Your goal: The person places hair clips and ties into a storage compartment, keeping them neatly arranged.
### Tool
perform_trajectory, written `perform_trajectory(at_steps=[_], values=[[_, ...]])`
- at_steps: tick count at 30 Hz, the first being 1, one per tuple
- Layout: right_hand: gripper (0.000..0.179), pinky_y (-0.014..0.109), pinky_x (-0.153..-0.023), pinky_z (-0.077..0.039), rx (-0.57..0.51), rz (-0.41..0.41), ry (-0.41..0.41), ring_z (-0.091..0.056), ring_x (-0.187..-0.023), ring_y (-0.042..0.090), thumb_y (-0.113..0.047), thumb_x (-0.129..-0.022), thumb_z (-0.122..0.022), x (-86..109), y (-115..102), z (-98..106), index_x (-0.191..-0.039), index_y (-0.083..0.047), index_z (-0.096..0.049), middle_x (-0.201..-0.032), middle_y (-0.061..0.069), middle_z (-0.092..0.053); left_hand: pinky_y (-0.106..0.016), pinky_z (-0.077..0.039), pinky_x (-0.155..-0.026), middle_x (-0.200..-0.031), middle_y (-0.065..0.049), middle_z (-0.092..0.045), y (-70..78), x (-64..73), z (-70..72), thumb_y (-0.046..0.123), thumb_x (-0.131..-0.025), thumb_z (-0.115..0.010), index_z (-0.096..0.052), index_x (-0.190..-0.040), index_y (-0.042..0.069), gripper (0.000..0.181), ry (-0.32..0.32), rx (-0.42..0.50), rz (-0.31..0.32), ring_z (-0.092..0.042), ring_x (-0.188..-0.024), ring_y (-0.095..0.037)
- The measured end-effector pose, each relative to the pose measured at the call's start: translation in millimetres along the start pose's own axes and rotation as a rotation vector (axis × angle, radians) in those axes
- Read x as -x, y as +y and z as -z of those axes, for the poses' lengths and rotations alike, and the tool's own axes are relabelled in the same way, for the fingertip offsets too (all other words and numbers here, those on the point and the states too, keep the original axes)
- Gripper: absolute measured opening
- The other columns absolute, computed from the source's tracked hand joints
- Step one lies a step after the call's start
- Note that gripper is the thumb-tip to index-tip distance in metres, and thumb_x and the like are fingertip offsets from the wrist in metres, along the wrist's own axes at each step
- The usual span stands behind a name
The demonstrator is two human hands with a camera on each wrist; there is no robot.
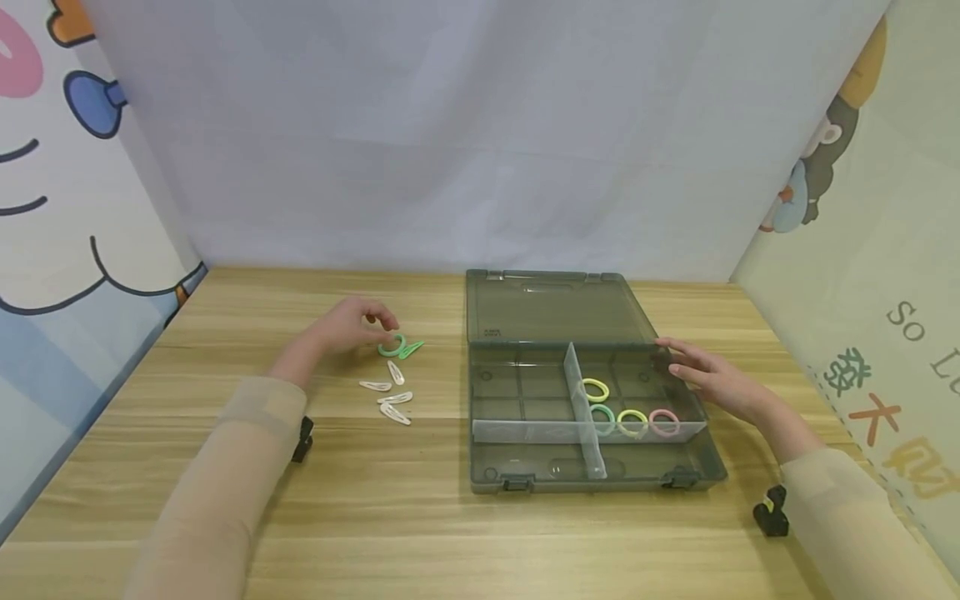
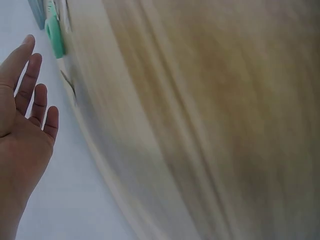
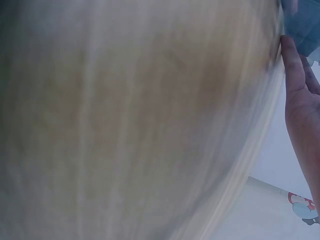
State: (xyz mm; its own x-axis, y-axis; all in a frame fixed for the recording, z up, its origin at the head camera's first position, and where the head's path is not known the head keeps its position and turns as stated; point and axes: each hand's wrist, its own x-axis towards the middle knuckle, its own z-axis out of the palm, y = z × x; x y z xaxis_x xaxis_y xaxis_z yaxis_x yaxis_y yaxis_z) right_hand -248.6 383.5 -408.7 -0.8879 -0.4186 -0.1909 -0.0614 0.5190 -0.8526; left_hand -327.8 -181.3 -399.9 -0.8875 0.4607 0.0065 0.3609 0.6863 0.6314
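My left hand (image 1: 348,327) is over the left part of the table, its fingertips just beside a green hair tie (image 1: 390,356). In the left wrist view the fingers are loosely bent, with a gap between them and the hair tie (image 2: 56,40). A green snap hair clip (image 1: 411,350) lies against the tie's right side. Several white snap clips (image 1: 395,372) are scattered nearer me. My right hand (image 1: 723,385) rests its extended fingers on the right edge of a grey see-through box (image 1: 480,483). Inside, yellow, green and pink hair ties (image 1: 664,410) lie in the right compartment.
The box's lid (image 1: 551,308) is folded back onto the table. Pale dividers (image 1: 525,431) split the box into compartments. A white cloth backdrop (image 1: 450,167) rises behind the wooden table (image 1: 360,533), with printed panels at both sides.
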Motion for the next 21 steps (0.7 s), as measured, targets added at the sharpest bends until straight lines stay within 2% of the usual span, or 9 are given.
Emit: perform_trajectory(at_steps=[6,13,21], values=[[0.057,0.074,-0.097,-0.015,-0.003,-0.003,-0.002,-0.011,-0.138,0.051,-0.032,-0.102,-0.041,-0.8,0,1,-0.151,-0.016,-0.018,-0.156,0.021,-0.004,-0.042,-0.040,-0.089,-0.104,-0.010,-0.065,-7.1,-1.8,-2.6,0.016,-0.083,-0.073,-0.067,-0.100,0.006,0.021,-0.004,0.007,0.029,-0.053,-0.099,-0.027],[0.057,0.075,-0.097,-0.015,0.008,-0.009,0.008,-0.011,-0.138,0.050,-0.033,-0.102,-0.042,-0.7,1,1,-0.151,-0.018,-0.018,-0.156,0.021,-0.004,-0.042,-0.044,-0.091,-0.099,-0.009,-0.068,-13.8,-6.5,-4.2,0.016,-0.082,-0.073,-0.068,-0.099,0.005,0.020,-0.024,0.001,0.029,-0.059,-0.097,-0.026],[0.058,0.074,-0.098,-0.015,-0.002,-0.017,0.004,-0.012,-0.138,0.049,-0.033,-0.102,-0.041,0.1,-1,0,-0.151,-0.017,-0.017,-0.157,0.020,-0.003,-0.036,-0.045,-0.084,-0.089,-0.006,-0.068,-15.4,-7.8,-5.5,0.012,-0.083,-0.072,-0.070,-0.094,0.005,0.013,-0.044,0.005,0.030,-0.059,-0.087,-0.020]])
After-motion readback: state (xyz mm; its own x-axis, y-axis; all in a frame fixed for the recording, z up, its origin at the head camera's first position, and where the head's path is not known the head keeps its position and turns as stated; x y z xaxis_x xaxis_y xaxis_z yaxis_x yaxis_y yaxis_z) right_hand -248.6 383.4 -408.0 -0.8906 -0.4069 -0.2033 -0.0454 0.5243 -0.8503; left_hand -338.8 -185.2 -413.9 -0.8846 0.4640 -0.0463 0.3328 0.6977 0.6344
